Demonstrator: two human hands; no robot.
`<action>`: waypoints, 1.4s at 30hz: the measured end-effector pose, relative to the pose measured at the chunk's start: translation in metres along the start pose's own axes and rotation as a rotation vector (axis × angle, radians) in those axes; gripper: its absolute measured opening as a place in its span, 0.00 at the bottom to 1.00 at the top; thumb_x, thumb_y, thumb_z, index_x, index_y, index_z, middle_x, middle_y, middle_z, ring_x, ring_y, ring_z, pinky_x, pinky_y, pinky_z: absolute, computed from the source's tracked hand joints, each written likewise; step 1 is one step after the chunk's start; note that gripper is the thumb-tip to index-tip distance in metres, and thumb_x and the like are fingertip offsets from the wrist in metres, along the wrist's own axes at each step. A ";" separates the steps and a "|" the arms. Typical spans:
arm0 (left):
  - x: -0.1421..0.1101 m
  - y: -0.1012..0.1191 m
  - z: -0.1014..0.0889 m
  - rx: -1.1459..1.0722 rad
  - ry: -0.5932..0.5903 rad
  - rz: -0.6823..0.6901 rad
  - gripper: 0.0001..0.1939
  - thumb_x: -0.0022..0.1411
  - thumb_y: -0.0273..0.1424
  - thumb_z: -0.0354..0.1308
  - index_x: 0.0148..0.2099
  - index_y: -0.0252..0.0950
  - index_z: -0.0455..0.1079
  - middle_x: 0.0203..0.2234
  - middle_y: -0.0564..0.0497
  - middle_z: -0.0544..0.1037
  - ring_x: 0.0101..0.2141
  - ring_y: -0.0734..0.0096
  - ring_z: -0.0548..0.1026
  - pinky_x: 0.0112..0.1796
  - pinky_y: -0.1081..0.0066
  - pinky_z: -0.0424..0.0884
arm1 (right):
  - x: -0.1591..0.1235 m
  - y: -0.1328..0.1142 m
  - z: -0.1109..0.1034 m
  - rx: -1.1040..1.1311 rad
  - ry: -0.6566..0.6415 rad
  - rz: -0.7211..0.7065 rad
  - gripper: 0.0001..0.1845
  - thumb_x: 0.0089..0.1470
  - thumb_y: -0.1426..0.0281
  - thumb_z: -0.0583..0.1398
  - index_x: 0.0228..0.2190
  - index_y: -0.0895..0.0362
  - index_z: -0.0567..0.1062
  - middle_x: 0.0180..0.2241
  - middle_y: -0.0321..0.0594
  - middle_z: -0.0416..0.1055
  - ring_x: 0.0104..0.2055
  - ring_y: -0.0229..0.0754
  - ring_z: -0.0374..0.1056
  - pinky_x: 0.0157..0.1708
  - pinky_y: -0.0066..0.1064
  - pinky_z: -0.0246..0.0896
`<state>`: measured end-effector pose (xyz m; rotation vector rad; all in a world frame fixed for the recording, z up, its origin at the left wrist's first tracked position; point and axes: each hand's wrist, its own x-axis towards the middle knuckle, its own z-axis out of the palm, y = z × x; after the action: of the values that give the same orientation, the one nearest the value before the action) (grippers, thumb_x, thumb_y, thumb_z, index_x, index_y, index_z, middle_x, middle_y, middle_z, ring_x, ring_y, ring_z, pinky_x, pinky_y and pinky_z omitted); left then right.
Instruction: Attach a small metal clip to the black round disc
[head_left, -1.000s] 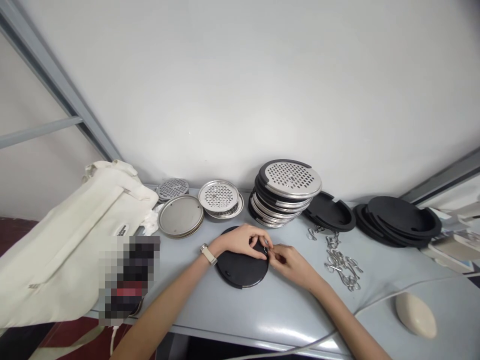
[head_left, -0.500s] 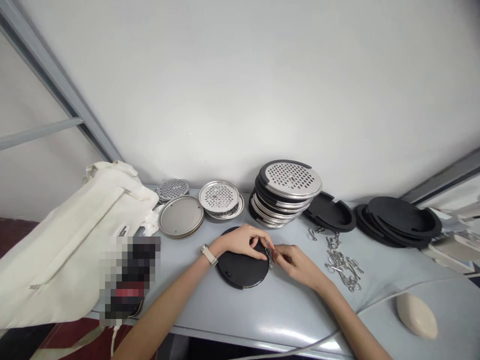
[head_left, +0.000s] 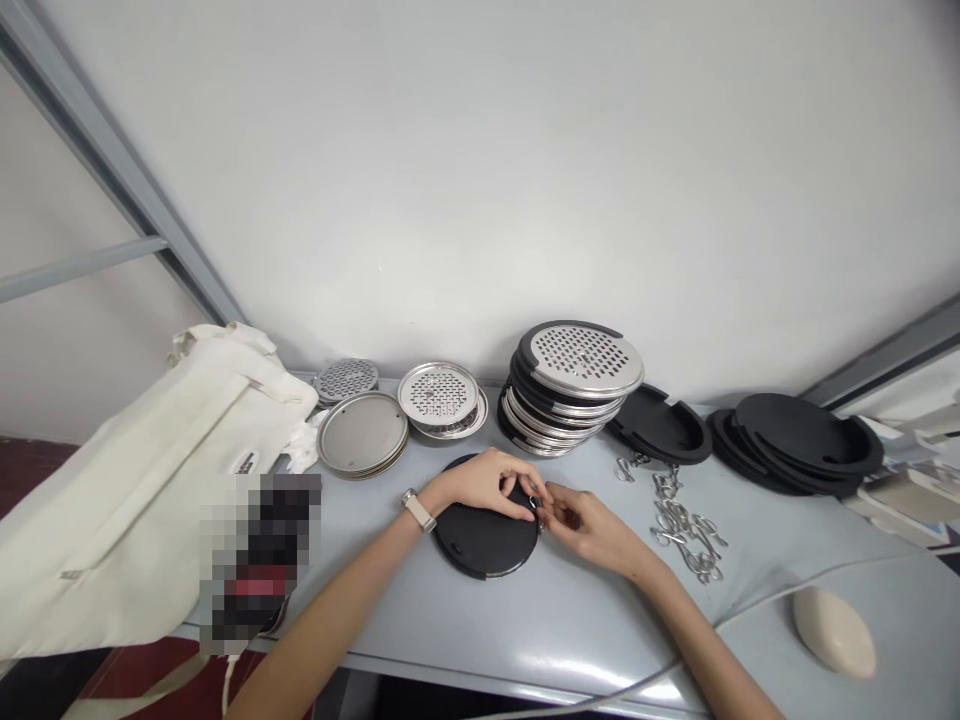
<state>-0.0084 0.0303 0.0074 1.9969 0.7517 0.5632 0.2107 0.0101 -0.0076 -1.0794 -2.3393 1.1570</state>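
Note:
A round black plastic disc point(head_left: 487, 545) with a raised rim lies flat on the grey table in front of me. My left hand point(head_left: 491, 485), a watch on its wrist, rests over the disc, with thumb and fingers curled at its right edge and holding it. At that same edge my right hand point(head_left: 574, 518) pinches a small metal wire hook point(head_left: 533, 502), mostly hidden by fingertips of both hands. Whether the hook passes through the disc I cannot tell. Several loose wire hooks point(head_left: 686, 535) lie in a pile to the right.
Behind the disc stand a tall stack of perforated metal and black discs point(head_left: 577, 375), perforated plates point(head_left: 439, 395) and plain metal plates point(head_left: 364, 430). Black discs point(head_left: 802, 440) sit at the right. A cream bag point(head_left: 150, 490) lies left; a cable point(head_left: 750, 605) and beige mouse-shaped object point(head_left: 834, 632) are front right.
My right fingertips have shifted slightly left and closed in on the hook at the disc's edge, hiding more of its lower part. My left hand and the disc have hardly moved.

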 end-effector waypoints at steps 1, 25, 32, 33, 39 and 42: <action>0.000 0.000 0.000 0.002 -0.003 0.003 0.16 0.50 0.31 0.66 0.44 0.35 0.75 0.28 0.53 0.76 0.26 0.79 0.66 0.28 0.78 0.61 | 0.000 0.000 0.000 0.005 0.001 0.004 0.11 0.59 0.63 0.52 0.30 0.57 0.67 0.21 0.29 0.57 0.23 0.34 0.52 0.24 0.26 0.51; 0.000 0.001 0.000 0.005 -0.001 -0.014 0.16 0.50 0.30 0.66 0.43 0.35 0.75 0.32 0.52 0.78 0.25 0.79 0.65 0.28 0.78 0.61 | 0.001 0.006 -0.001 -0.065 -0.079 -0.040 0.12 0.58 0.71 0.49 0.23 0.57 0.60 0.22 0.32 0.58 0.24 0.34 0.53 0.24 0.26 0.48; 0.000 -0.002 0.000 0.000 0.001 -0.015 0.15 0.50 0.31 0.66 0.42 0.36 0.75 0.30 0.52 0.77 0.25 0.80 0.65 0.27 0.79 0.61 | 0.002 0.006 0.000 -0.061 -0.050 -0.049 0.16 0.62 0.67 0.48 0.23 0.57 0.60 0.22 0.33 0.57 0.24 0.35 0.52 0.25 0.28 0.49; 0.000 -0.002 0.001 -0.007 0.002 -0.013 0.16 0.49 0.31 0.66 0.42 0.35 0.75 0.31 0.52 0.77 0.24 0.80 0.65 0.27 0.79 0.61 | 0.002 0.005 0.000 -0.050 -0.050 -0.054 0.16 0.62 0.66 0.47 0.24 0.57 0.61 0.23 0.33 0.57 0.24 0.35 0.52 0.25 0.28 0.49; -0.001 -0.003 -0.001 -0.022 -0.002 -0.036 0.18 0.49 0.31 0.67 0.44 0.36 0.75 0.31 0.52 0.77 0.23 0.82 0.65 0.28 0.79 0.62 | 0.000 0.004 -0.002 -0.010 -0.067 -0.057 0.18 0.64 0.62 0.46 0.25 0.56 0.60 0.23 0.32 0.56 0.25 0.35 0.51 0.26 0.27 0.47; -0.002 0.000 -0.001 -0.004 -0.005 -0.012 0.16 0.50 0.30 0.66 0.44 0.36 0.74 0.33 0.52 0.77 0.23 0.82 0.63 0.27 0.79 0.62 | 0.000 0.006 -0.001 0.000 -0.081 -0.052 0.18 0.64 0.62 0.47 0.24 0.57 0.61 0.23 0.32 0.56 0.25 0.35 0.51 0.25 0.27 0.48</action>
<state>-0.0102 0.0295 0.0074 1.9883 0.7582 0.5518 0.2137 0.0129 -0.0114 -0.9829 -2.4141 1.2028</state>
